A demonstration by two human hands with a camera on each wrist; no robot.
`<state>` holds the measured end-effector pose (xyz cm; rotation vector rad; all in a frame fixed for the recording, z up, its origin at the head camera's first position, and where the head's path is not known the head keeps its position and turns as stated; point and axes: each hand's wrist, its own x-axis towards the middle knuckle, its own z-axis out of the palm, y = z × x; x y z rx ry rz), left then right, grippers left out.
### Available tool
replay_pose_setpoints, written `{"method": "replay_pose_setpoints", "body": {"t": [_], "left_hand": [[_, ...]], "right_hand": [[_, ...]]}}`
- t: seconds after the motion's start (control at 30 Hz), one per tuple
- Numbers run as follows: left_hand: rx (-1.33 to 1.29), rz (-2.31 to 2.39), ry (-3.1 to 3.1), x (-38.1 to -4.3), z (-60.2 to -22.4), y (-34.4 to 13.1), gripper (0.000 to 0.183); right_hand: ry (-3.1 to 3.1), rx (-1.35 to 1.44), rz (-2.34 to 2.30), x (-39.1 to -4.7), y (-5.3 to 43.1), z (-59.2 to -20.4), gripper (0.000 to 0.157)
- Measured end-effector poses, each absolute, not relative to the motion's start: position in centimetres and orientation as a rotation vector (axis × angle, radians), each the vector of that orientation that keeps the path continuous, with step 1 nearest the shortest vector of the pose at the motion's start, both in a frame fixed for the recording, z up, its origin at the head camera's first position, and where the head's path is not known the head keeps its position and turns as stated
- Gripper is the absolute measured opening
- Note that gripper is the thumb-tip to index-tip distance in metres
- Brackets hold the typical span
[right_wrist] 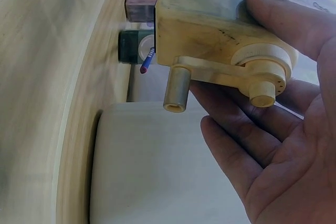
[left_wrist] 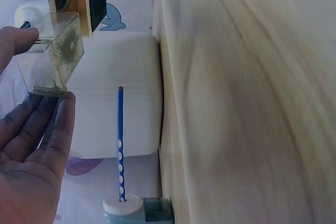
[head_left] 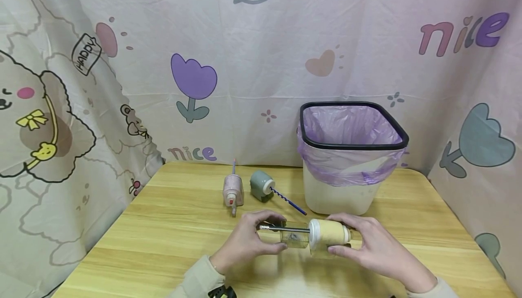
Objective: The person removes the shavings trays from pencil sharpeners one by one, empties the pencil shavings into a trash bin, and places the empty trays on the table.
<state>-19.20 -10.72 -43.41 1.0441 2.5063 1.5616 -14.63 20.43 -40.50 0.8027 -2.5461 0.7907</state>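
My right hand [head_left: 369, 243] grips a yellow crank pencil sharpener [head_left: 332, 231] over the table, with thumb and fingers on opposite sides of its body. Its crank handle [right_wrist: 178, 88] shows in the right wrist view. A dark pencil [head_left: 295, 229] sticks out of the sharpener's white front ring, toward my left hand [head_left: 250, 239]. That hand pinches the sharpener's clear shavings drawer [left_wrist: 52, 61] between thumb and fingertips. The drawer is outside the body, with dark residue on its wall. In the left wrist view, the body's drawer slot [left_wrist: 79, 6] stands open.
Behind my hands, a grey-green sharpener [head_left: 259, 185] lies with a blue pencil [head_left: 288, 201] in it. Left of it is a pink sharpener [head_left: 233, 189], also with a pencil. A white bin [head_left: 340, 196] with a purple liner [head_left: 350, 164] stands at the back right.
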Motion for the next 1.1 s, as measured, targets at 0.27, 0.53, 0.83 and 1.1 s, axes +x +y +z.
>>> {"method": "replay_pose_setpoints", "body": {"t": [0.27,0.53,0.83,1.1], "left_hand": [[1.024,1.585,2.495,-19.7,-43.7,-11.0,0.051],[0.972,1.592,2.493,-20.4,-44.1,-11.4,0.052],[0.945,1.643,2.518,-21.5,-44.4,-12.2,0.054],[0.886,1.679,2.558,-22.0,-44.1,-12.9,0.051]], "right_hand": [[-2.551,0.832,0.804,-14.6,20.4,-40.3,0.045],[-2.555,0.849,0.813,-14.6,20.5,-40.2,0.043],[-2.605,0.874,0.829,-14.7,20.8,-40.3,0.042],[-2.667,0.861,0.858,-14.8,20.8,-40.7,0.041]]}}
